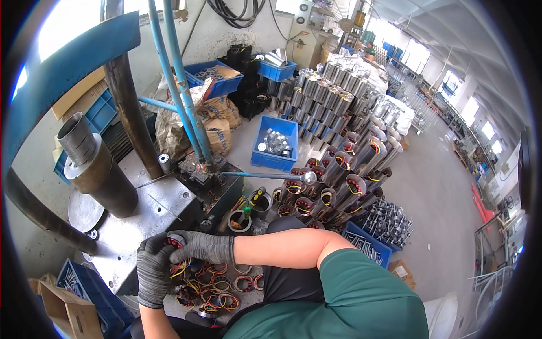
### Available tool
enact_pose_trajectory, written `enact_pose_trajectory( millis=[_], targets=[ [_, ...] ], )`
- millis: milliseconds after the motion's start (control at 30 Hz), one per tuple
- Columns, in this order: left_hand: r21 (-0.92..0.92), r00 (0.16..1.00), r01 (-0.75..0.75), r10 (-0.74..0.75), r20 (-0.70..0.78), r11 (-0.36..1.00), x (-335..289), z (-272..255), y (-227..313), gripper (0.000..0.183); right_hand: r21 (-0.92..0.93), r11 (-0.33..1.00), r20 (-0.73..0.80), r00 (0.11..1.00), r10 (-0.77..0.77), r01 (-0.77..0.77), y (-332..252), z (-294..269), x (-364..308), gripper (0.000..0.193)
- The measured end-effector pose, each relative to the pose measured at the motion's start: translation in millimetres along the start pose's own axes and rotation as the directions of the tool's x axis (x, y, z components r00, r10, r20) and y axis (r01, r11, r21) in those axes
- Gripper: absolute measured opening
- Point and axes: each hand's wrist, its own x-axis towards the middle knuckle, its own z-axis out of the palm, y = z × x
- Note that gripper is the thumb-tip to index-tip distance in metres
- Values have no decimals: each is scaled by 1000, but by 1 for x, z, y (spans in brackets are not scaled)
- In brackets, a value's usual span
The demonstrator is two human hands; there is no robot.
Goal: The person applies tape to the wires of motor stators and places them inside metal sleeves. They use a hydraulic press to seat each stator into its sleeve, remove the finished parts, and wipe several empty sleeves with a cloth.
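Both gloved hands, left hand point(151, 271) and right hand point(197, 247), clasped around a round motor coil point(176, 255) with colourful wires; blue crate point(275, 144) holding shiny metal parts.

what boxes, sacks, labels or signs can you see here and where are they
Cardboard box: lower left, open, brown.
Printed sacks: behind the press, tan, dark print, stacked.
Small carton: floor lower right, brown, white label.
Blue crate: floor centre, rectangular, metal parts inside.
No screens in view.
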Motion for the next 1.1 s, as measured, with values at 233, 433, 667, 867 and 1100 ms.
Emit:
enact_pose_trajectory(
  millis=[233, 433, 667, 867, 1100],
  targets=[
    [-411, 987, 108, -148, -65, 905, -8, 6, -17, 36, -234, 971, -60, 997, -58, 43, 16, -7, 12, 49],
    [-578, 994, 57, -101, -44, 814, -16, 7, -17, 48, -307, 949, -57, 995, -86, 65, 26, -16, 19, 66],
    [-336, 985, 164, -174, 2, 927, -8, 5, -15, 50, -468, 883, -35, 998, -52, 30, 20, -8, 11, 86],
    [79, 995, 95, -92, -46, 992, -8, 14, -17, 44, -668, 734, -130, 991, 43, -120, 13, 1, 4, 83],
    [-91, 991, 110, -116, -68, 990, -9, 24, -38, 41, -648, 760, -141, 989, -42, -60, 20, 1, 8, 95]
  ],
)
